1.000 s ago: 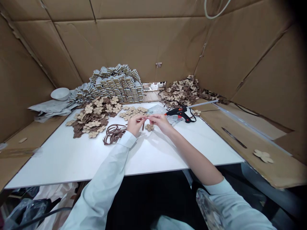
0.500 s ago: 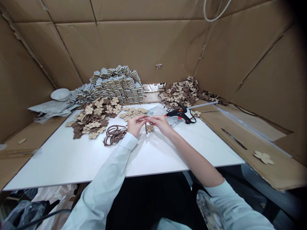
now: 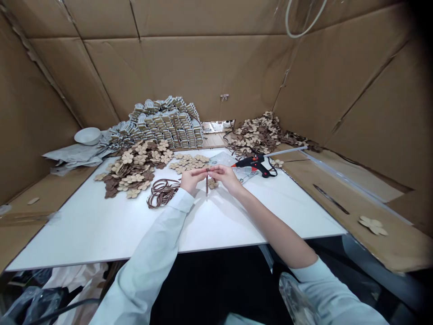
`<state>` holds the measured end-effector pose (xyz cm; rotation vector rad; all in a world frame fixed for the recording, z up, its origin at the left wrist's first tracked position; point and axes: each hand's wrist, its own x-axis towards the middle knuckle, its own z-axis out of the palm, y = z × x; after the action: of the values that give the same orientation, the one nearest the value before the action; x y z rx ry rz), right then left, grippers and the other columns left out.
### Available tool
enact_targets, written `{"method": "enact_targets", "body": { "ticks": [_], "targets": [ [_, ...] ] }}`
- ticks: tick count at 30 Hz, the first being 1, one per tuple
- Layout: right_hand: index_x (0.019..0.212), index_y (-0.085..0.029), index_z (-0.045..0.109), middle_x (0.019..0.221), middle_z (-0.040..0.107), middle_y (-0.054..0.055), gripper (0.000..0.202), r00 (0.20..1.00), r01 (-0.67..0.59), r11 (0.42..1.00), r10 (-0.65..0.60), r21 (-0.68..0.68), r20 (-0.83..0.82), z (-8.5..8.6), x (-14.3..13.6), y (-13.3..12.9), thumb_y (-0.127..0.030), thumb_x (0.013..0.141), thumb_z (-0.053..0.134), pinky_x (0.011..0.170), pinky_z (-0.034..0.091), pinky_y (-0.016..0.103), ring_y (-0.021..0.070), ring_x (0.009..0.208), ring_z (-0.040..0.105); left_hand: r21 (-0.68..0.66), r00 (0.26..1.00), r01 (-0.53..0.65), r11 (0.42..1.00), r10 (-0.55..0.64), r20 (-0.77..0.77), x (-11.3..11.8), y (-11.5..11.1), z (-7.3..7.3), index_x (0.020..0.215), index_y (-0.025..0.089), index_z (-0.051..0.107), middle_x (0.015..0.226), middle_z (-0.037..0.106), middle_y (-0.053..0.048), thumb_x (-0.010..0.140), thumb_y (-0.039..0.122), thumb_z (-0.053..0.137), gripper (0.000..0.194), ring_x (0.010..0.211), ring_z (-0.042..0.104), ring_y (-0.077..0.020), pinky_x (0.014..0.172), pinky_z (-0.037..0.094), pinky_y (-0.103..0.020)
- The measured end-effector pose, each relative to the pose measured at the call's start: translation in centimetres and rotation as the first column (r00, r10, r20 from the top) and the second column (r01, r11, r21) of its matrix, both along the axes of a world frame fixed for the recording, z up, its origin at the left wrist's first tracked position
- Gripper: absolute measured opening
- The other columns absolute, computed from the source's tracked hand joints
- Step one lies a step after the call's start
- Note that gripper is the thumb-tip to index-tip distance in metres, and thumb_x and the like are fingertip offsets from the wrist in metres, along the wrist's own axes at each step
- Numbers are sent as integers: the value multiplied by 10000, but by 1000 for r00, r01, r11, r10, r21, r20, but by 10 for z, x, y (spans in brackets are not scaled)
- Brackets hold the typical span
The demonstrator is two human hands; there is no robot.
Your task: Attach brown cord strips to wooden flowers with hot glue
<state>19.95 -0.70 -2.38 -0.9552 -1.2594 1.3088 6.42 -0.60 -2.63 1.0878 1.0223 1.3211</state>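
My left hand [image 3: 191, 179] and my right hand [image 3: 227, 177] meet fingertip to fingertip over the white board [image 3: 216, 225]. Both are closed on a thin brown strip [image 3: 207, 186], whose end hangs down between them. Just behind the strip lies a small beige flower piece [image 3: 213, 183], partly covered by my right hand. A coil of brown cord [image 3: 162, 193] rests beside my left wrist. To the right of my right hand lies a black and orange glue gun [image 3: 252, 163].
Beige and brown flower pieces [image 3: 130, 169] are heaped at left, with a stack of silvery packets [image 3: 169, 124] behind. More flowers [image 3: 259, 131] lie back right. A white bowl [image 3: 87, 136], tweezers [image 3: 330, 199] and one large flower [image 3: 372, 225] sit at the sides.
The whole view has shifted slightly downward in the picture. My fingertips stay together, and the hanging brown strip is now straighter.
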Motion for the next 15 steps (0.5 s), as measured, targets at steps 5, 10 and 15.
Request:
{"method": "enact_targets", "body": {
  "ticks": [5,10,15],
  "targets": [
    [683,-149,542,587,558,-31,246,1000,-5,1000,5,2,-12,-5,-1,2,-266,522,689,494,361,210,66,513,484,-139,985,96,986,-74,158,2,-2,4,640,110,667,656,659,-45,431,192,756,242,642,602,-129,804,456,-321],
    [688,-158,519,582,560,-36,289,1000,-9,1000,9,11,-3,-7,-1,3,-289,508,702,519,386,214,74,528,512,-106,988,91,990,-77,131,5,-4,5,635,108,658,639,643,-28,442,288,760,284,601,581,-100,756,467,-289],
    [745,-157,515,542,565,-42,345,998,-59,998,60,-38,13,-5,-1,-1,-294,498,715,478,365,215,79,478,503,-98,994,12,995,-1,111,5,1,-3,636,108,644,626,632,-19,403,287,772,320,576,564,-88,715,472,-284]
  ]
}}
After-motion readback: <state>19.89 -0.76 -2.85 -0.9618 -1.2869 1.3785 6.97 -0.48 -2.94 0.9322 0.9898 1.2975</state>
